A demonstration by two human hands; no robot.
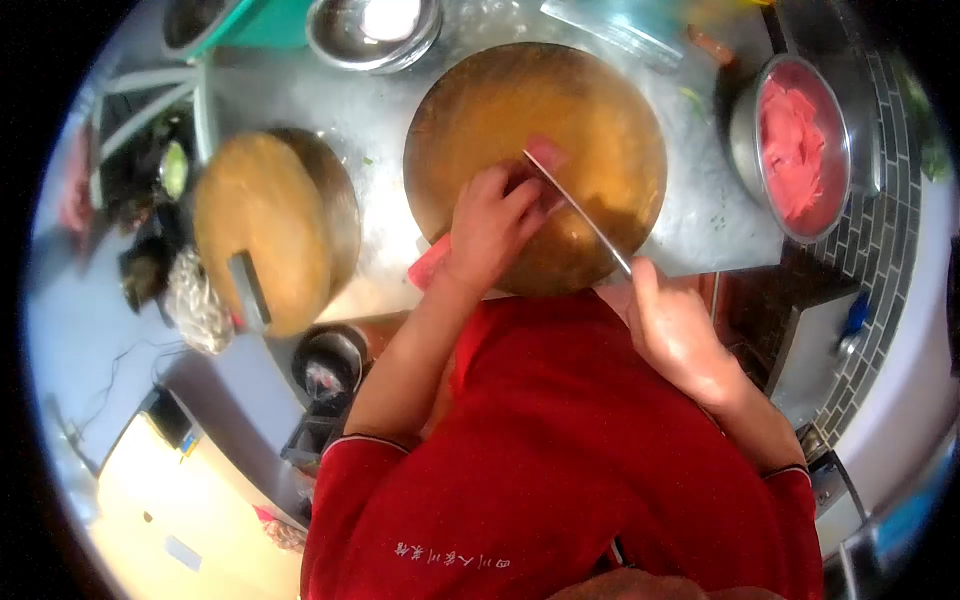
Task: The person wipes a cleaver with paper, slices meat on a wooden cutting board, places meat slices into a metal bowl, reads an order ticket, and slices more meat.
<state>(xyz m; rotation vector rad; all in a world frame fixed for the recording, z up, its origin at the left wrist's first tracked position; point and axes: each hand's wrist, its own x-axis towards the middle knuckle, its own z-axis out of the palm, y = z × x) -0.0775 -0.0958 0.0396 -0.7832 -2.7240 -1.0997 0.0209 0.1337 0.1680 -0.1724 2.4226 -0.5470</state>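
Observation:
A round wooden chopping board stands on the metal counter in front of me. My right hand is closed round the handle of a knife, whose blade slants up and left across the board. Close beside the blade, my left hand has its fingers curled down on a piece of raw meat, partly hidden under them. A thin pink slice of meat lies just past the blade's tip. Another pink piece of meat shows at the board's left edge, behind my left wrist.
A metal bowl of pink meat slices stands at the right. On the left is a second thick wooden board with a dark-handled cleaver on it. Metal bowls sit at the back, near a clear plastic bag.

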